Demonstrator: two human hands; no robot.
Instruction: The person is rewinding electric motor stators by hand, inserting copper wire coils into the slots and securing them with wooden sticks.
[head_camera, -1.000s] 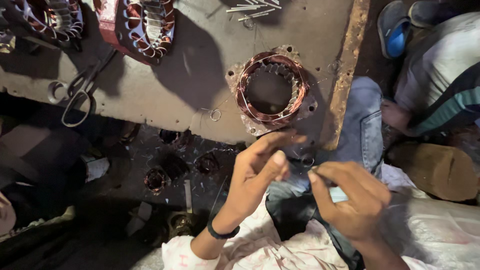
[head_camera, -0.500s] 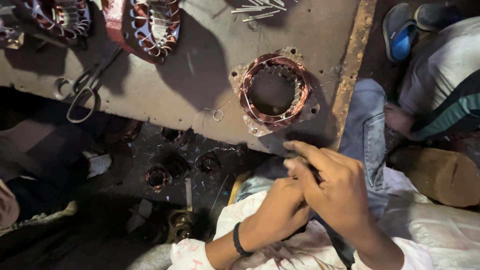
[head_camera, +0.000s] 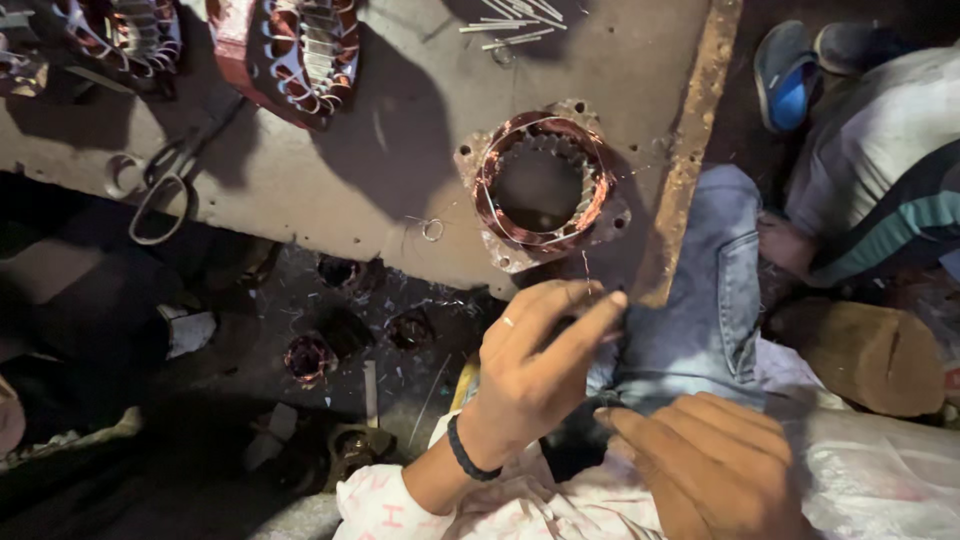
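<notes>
On the far left of the worktop (head_camera: 330, 190), near its front edge, lies a pair of scissors (head_camera: 160, 185). Its handles point to the front edge. Behind it, at the back edge, sit two motor rings with white bands (head_camera: 300, 50). Below the front edge, on the dark floor, there are small copper coils (head_camera: 308, 357).

Near the right edge of the worktop lies a round motor ring with copper wire (head_camera: 540, 185). It lies flat, with its hole facing up. A thin wire (head_camera: 586, 268) runs down from its front side to the hands.

The left hand (head_camera: 535, 375) is just in front of the ring, past the front edge. It is the nearer hand. The ring lies straight ahead of it, close but not touching. The fingers are bent and pressed together at the tips, and they seem to pinch the thin wire. The wire is too thin to be sure. The wrist has a dark band (head_camera: 465, 450).

The right hand (head_camera: 710, 460) is lower and nearer to the body. It lies palm down on the blue jeans (head_camera: 710, 290), fingers loosely curled. I cannot tell if it holds anything.

At the far right, another person (head_camera: 880, 190) crouches by a blue shoe (head_camera: 785, 75).
</notes>
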